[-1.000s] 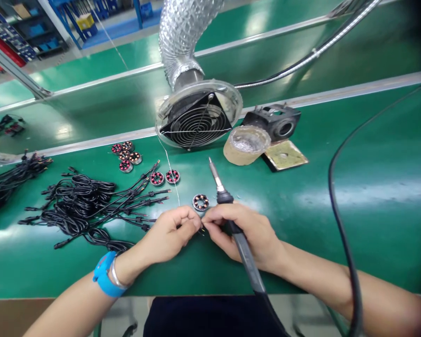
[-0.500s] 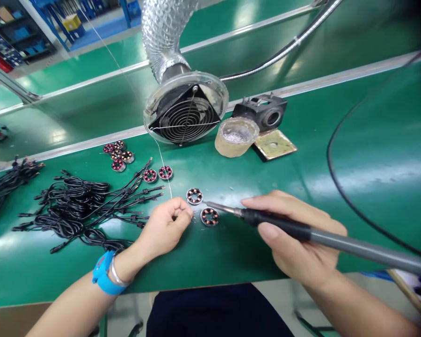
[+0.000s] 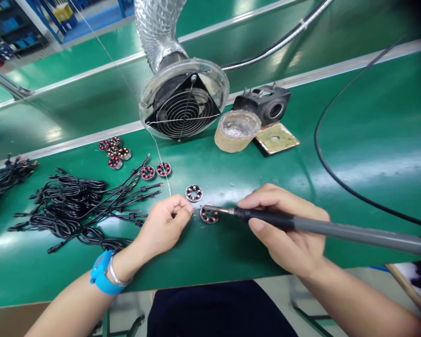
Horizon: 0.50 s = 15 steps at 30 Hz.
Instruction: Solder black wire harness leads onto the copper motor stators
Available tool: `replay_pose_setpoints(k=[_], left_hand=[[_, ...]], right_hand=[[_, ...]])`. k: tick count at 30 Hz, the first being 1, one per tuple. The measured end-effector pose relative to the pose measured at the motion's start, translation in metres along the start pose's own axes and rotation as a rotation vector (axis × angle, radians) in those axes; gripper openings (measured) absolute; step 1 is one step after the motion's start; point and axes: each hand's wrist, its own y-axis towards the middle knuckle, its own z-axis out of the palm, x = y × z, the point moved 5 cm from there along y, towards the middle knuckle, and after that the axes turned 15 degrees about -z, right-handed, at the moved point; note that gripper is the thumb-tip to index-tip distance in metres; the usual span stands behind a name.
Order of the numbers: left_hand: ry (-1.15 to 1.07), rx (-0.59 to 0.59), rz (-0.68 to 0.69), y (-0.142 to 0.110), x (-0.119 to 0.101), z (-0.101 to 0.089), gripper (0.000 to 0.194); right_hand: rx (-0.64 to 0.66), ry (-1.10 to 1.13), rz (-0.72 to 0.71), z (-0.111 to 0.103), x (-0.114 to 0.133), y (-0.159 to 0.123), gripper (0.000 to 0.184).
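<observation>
My right hand (image 3: 291, 245) grips a soldering iron (image 3: 354, 233) like a pen, its tip pointing left. That tip lies over the upper edge of a small motor stator (image 3: 209, 219) with copper windings, close to the fingers of my left hand (image 3: 166, 222). Thumb and forefinger of the left hand are pinched on a thin solder wire (image 3: 168, 185), which comes down from above. Whether the iron touches the stator or a wire end, I cannot tell. Just behind sits a second copper-wound stator (image 3: 194, 193).
Black cables (image 3: 77, 196) lie bundled at the left. Further stators (image 3: 114, 162) are grouped behind them. A fume extractor fan (image 3: 184, 117) hangs over the bench. Right of it are a tan cup (image 3: 231, 142), a black iron holder (image 3: 263, 103) and a yellow sponge tray (image 3: 277, 138).
The soldering iron has moved left, so its tip now crosses the nearer stator towards my left fingers. My left hand keeps its pinch. The whole view has shifted slightly.
</observation>
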Motion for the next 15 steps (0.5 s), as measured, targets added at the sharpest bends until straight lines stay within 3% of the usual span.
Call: replay_pose_setpoints(k=[15], left_hand=[[0.016,0.016,-0.022,-0.001,-0.002,0.001,0.020]], right_hand=[[0.085,0.025,-0.091,0.006,0.011,0.011,0.018]])
